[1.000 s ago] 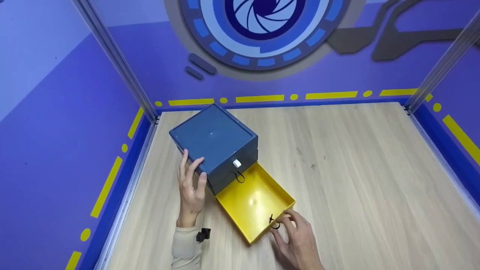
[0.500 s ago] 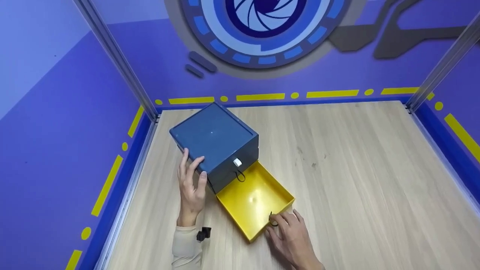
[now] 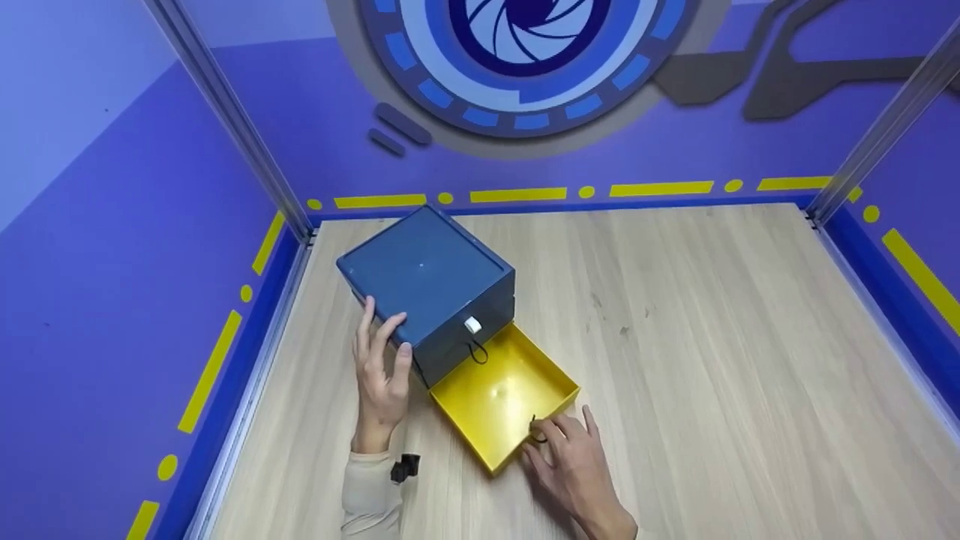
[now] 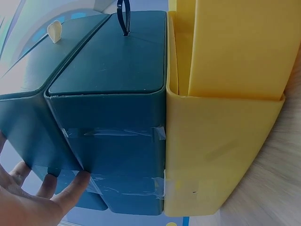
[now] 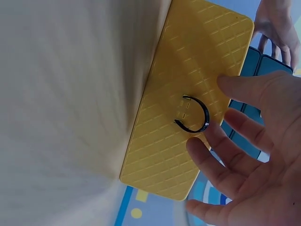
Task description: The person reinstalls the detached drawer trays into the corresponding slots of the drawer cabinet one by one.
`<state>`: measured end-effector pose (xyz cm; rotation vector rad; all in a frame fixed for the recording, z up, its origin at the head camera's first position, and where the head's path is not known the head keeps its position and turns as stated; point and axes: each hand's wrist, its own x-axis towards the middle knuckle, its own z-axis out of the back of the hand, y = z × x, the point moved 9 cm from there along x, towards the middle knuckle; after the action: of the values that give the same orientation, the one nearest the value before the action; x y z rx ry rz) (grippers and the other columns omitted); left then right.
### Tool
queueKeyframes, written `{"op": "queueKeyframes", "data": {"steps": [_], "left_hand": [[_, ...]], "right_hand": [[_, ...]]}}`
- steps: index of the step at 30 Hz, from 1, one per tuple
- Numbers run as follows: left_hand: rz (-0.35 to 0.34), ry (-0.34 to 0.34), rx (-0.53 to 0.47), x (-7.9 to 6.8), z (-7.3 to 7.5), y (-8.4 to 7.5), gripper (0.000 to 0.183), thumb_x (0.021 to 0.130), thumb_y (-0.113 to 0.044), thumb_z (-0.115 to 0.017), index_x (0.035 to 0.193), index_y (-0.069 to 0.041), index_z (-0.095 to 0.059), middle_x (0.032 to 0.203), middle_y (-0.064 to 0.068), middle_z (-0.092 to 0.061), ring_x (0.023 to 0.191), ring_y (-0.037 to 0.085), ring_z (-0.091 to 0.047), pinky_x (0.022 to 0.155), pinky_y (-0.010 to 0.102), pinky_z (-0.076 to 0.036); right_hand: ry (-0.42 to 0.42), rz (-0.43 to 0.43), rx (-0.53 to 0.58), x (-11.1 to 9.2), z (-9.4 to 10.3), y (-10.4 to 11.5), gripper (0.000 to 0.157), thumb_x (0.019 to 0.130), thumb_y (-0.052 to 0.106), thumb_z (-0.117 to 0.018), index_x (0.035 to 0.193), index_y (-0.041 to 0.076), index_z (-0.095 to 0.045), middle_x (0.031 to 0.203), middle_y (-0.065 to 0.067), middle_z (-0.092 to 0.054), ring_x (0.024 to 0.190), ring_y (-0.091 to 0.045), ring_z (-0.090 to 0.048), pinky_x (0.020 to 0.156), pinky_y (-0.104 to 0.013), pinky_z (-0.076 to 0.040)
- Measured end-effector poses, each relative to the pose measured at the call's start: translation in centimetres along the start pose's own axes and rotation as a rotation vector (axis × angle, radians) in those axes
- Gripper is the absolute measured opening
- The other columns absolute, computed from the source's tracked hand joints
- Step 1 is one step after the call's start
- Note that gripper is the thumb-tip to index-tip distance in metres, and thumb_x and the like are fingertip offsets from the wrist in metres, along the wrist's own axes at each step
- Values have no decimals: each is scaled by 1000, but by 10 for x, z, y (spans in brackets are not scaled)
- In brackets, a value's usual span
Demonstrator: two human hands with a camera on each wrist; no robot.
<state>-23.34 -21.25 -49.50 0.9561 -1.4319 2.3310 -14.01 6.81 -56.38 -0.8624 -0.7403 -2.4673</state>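
Note:
A stacked drawer cabinet stands at an angle on the table, dark blue above and yellow at the bottom. Its yellow drawer is pulled partway out, with nothing visible inside. My left hand rests its spread fingers on the blue side and top edge. At the drawer's front is my right hand, its loosely bent fingertips against the front panel beside a black loop handle. The right wrist view shows no fingers wrapped round that loop.
The upper blue drawer bears a white tab, and the middle one a black loop. Clear tape runs along the cabinet's side. Purple printed walls with metal posts enclose the wooden tabletop.
The yellow drawer has slid slightly into the cabinet, and my right hand has moved forward with it. My left hand stays on the cabinet's side.

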Motion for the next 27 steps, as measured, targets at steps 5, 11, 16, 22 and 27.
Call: {"op": "queueKeyframes", "data": {"steps": [5,11,16,22,27], "left_hand": [[1,3,9,-1,0,0,46,97,-12,-56,142,-13,-66,175,20,-27,160,44,-26,122,77,-18],[11,11,14,0,0,-1,45,97,-12,-56,142,-15,-66,175,18,-27,161,43,-26,123,76,-18],[17,15,14,0,0,-1,45,97,-13,-57,142,-15,-66,175,18,-28,161,43,-26,123,76,-18],[23,15,18,-1,0,1,45,98,-14,-57,142,-16,-66,175,18,-27,161,42,-26,123,76,-18],[14,10,16,0,0,0,45,98,-13,-57,142,-15,-66,175,18,-27,160,43,-26,123,76,-18]], "right_hand": [[5,-7,-10,3,-5,0,39,69,19,-99,98,13,-74,93,1,-70,86,-19,-70,98,-74,-50],[1,-2,-19,8,-10,1,38,70,21,-98,99,14,-75,94,0,-70,88,-20,-70,99,-74,-49],[0,-3,-9,12,-15,1,36,72,23,-98,99,14,-75,93,-1,-71,89,-21,-70,98,-75,-49],[11,-14,-14,14,-19,0,36,73,24,-97,100,15,-75,94,-1,-72,90,-22,-70,100,-74,-48],[9,-9,-24,17,-20,1,37,73,25,-98,101,14,-76,95,-1,-71,91,-22,-70,100,-74,-48]]}}
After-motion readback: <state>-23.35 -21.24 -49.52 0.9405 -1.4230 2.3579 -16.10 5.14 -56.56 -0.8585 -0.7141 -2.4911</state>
